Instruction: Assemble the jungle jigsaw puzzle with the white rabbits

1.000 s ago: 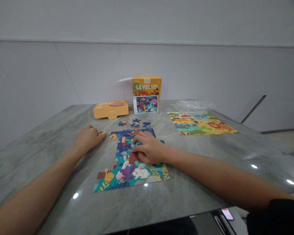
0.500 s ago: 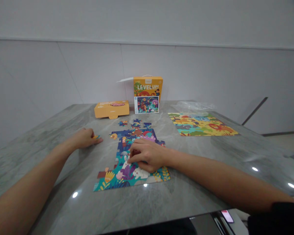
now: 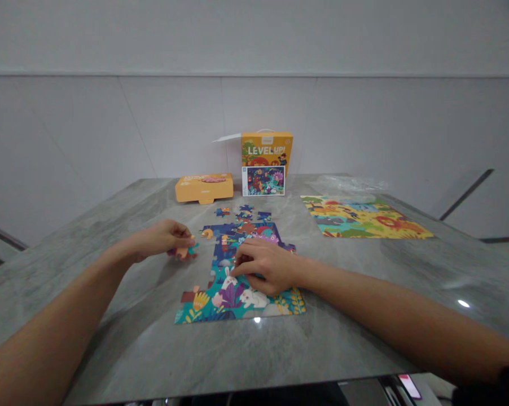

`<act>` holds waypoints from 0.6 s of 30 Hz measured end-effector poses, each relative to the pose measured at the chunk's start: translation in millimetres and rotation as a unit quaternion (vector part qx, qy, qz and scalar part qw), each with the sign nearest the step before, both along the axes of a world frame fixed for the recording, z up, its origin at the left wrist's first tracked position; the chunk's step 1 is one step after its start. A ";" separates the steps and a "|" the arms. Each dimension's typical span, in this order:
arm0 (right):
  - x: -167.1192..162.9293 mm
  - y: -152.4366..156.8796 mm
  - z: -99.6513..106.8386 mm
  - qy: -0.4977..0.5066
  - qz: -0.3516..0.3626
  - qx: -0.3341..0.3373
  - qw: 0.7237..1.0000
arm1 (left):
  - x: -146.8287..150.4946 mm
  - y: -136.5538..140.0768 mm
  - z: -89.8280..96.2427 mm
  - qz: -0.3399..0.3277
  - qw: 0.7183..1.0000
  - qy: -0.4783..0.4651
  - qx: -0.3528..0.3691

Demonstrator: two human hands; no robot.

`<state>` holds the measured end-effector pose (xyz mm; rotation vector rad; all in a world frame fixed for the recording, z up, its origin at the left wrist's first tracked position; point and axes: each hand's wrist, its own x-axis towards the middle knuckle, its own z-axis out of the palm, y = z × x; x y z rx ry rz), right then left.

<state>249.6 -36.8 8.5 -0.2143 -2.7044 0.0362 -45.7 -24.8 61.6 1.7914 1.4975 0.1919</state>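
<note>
My left hand (image 3: 170, 237) is closed on a jigsaw piece (image 3: 183, 253) with orange and teal on it, held tilted just above the table to the left of the partly joined puzzle. The puzzle (image 3: 233, 299) shows white rabbits, purple leaves and yellow flowers, with a stepped gap along its left side. My right hand (image 3: 269, 265) rests on the puzzle's middle, fingers loosely bent and thumb apart, nothing visible in them. It hides part of the picture. Several loose pieces (image 3: 246, 215) lie beyond the puzzle's far edge.
At the back stand a yellow box (image 3: 204, 189), a "LEVEL UP!" box (image 3: 267, 148) and a picture card (image 3: 263, 181) leaning on it. A second, yellow animal puzzle (image 3: 364, 217) lies at the right, with clear plastic wrap (image 3: 350, 183) behind it.
My left hand has raised the jigsaw piece off the table and brought it nearer the puzzle, so more of it shows. My right hand stays on the puzzle. The view has shifted slightly.
</note>
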 end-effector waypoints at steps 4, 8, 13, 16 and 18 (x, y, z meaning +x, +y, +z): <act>0.1 0.1 -0.9 -0.001 0.004 -0.003 1.000 | 14.8 -10.5 1.0 -0.070 0.997 -0.027 0.003; 0.3 -0.1 -1.6 0.007 0.001 -0.010 1.000 | 19.7 -13.9 -3.4 -0.103 0.992 -0.038 -0.056; 0.3 -0.9 0.0 0.014 0.009 -0.016 1.000 | 16.2 -13.5 -2.4 -0.119 0.992 -0.015 -0.037; 0.3 -1.6 0.9 0.014 0.008 -0.018 1.000 | 14.5 -12.7 -3.1 -0.137 0.990 -0.001 -0.043; 0.3 -1.8 1.0 0.012 0.008 -0.020 1.000 | 14.2 -12.0 -5.7 -0.161 0.985 0.010 -0.057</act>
